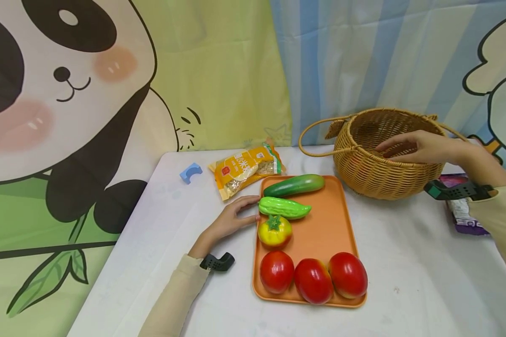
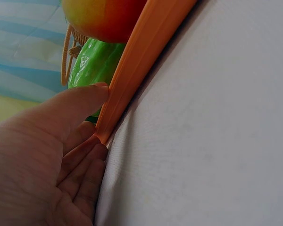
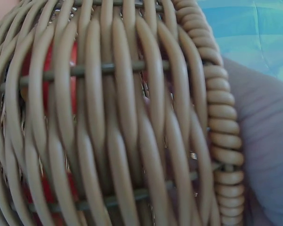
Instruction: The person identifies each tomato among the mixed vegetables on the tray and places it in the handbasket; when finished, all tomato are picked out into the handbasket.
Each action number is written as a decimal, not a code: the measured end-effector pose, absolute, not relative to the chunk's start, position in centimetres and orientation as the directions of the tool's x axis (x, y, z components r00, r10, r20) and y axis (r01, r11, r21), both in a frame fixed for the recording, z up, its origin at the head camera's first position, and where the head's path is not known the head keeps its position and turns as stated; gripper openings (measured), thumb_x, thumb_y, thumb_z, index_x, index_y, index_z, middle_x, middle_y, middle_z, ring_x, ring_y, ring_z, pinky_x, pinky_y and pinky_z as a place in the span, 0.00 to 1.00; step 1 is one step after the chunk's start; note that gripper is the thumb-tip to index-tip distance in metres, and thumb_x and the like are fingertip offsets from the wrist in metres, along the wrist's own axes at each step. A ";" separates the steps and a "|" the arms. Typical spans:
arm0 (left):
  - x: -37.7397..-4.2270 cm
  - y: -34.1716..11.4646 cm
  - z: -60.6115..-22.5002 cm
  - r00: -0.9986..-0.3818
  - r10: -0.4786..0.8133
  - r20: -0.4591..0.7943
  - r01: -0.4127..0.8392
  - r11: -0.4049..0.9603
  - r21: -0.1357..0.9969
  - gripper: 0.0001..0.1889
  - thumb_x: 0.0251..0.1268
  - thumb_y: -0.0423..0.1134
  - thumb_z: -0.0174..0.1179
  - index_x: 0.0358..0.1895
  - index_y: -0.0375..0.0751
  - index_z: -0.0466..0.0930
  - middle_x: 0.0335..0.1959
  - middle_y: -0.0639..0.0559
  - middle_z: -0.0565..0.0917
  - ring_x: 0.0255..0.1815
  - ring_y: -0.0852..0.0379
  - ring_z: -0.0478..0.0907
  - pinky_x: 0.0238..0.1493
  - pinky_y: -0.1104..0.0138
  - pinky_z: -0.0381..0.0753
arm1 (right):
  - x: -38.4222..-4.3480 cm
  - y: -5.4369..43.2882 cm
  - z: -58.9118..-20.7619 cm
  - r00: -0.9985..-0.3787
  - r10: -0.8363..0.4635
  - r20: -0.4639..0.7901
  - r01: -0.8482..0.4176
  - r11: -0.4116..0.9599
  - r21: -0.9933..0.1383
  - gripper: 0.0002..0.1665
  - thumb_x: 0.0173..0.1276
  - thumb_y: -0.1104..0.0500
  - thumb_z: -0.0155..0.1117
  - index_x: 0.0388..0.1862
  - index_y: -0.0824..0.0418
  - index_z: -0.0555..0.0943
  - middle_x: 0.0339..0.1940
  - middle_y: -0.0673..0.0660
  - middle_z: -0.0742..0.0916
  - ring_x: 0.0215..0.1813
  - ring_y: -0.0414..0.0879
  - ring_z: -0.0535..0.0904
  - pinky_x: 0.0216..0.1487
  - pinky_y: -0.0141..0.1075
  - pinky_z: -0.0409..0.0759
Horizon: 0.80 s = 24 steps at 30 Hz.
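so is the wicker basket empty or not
Not empty: something red shows inside the wicker basket through its weave in the right wrist view.

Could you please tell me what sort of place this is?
Probably a staged tabletop set or play corner: a cartoon panda backdrop hangs behind a white-covered table, where a glossy, artificial-looking bitter melon lies on an orange tray.

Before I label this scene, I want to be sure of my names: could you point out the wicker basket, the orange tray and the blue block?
Wicker basket [image 1: 375, 175]: head view, on its woven front wall.
Orange tray [image 1: 326, 227]: head view, on its bare floor.
Blue block [image 1: 188, 171]: head view, on its upper surface.
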<state>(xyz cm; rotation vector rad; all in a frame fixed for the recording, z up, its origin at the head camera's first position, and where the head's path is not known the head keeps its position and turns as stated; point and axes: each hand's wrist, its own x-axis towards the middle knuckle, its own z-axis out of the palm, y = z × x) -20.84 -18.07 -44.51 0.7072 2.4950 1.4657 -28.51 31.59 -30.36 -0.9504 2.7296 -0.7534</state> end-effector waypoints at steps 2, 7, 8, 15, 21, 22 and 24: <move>-20.6 -18.0 -44.2 -0.874 0.477 0.094 0.315 0.408 0.857 0.28 0.64 0.32 0.65 0.67 0.35 0.70 0.69 0.39 0.70 0.71 0.44 0.65 0.73 0.53 0.62 | -28.4 31.6 -30.3 -0.802 -0.597 0.018 -0.527 0.692 -0.493 0.21 0.67 0.63 0.66 0.60 0.59 0.80 0.52 0.40 0.83 0.54 0.21 0.70 0.47 0.18 0.72; -19.7 -17.6 -42.3 -0.871 0.483 0.091 0.310 0.397 0.864 0.27 0.64 0.31 0.64 0.66 0.32 0.71 0.68 0.37 0.71 0.70 0.43 0.67 0.72 0.52 0.63 | -28.2 31.5 -30.3 -0.821 -0.570 0.030 -0.506 0.702 -0.501 0.20 0.67 0.63 0.66 0.58 0.58 0.81 0.51 0.41 0.84 0.52 0.25 0.73 0.45 0.18 0.73; -19.5 -17.5 -42.0 -0.871 0.483 0.093 0.311 0.395 0.864 0.26 0.64 0.31 0.64 0.66 0.32 0.71 0.68 0.36 0.71 0.70 0.43 0.67 0.72 0.51 0.63 | -28.2 31.5 -30.3 -0.827 -0.561 0.030 -0.496 0.703 -0.509 0.20 0.67 0.63 0.66 0.58 0.58 0.81 0.51 0.41 0.85 0.51 0.26 0.74 0.44 0.18 0.73; -19.3 -17.5 -41.7 -0.873 0.478 0.095 0.311 0.396 0.864 0.26 0.64 0.30 0.64 0.66 0.32 0.71 0.68 0.37 0.71 0.70 0.43 0.67 0.72 0.51 0.63 | -27.9 31.4 -30.3 -0.866 -0.500 0.015 -0.417 0.705 -0.574 0.20 0.68 0.59 0.66 0.59 0.57 0.81 0.51 0.42 0.86 0.51 0.28 0.76 0.44 0.17 0.72; -19.3 -17.5 -41.6 -0.877 0.473 0.082 0.299 0.405 0.864 0.27 0.64 0.32 0.64 0.66 0.34 0.71 0.68 0.39 0.71 0.70 0.44 0.67 0.72 0.52 0.63 | -27.7 31.4 -30.3 -0.883 -0.469 0.001 -0.385 0.724 -0.573 0.20 0.69 0.58 0.66 0.59 0.55 0.81 0.51 0.43 0.85 0.49 0.28 0.75 0.42 0.20 0.73; -19.3 -17.4 -41.6 -0.877 0.473 0.080 0.298 0.406 0.864 0.27 0.64 0.32 0.64 0.66 0.34 0.71 0.68 0.39 0.71 0.70 0.44 0.67 0.72 0.52 0.63 | -27.6 31.3 -30.2 -0.883 -0.469 0.002 -0.385 0.721 -0.576 0.20 0.69 0.58 0.66 0.59 0.55 0.81 0.51 0.44 0.85 0.49 0.28 0.75 0.42 0.20 0.73; -19.3 -17.4 -41.6 -0.877 0.475 0.080 0.299 0.407 0.863 0.27 0.64 0.32 0.64 0.66 0.34 0.71 0.68 0.39 0.71 0.70 0.44 0.67 0.72 0.52 0.63 | -27.4 31.1 -30.2 -0.882 -0.471 0.010 -0.388 0.714 -0.583 0.19 0.69 0.58 0.66 0.59 0.56 0.81 0.51 0.46 0.85 0.48 0.27 0.75 0.42 0.20 0.73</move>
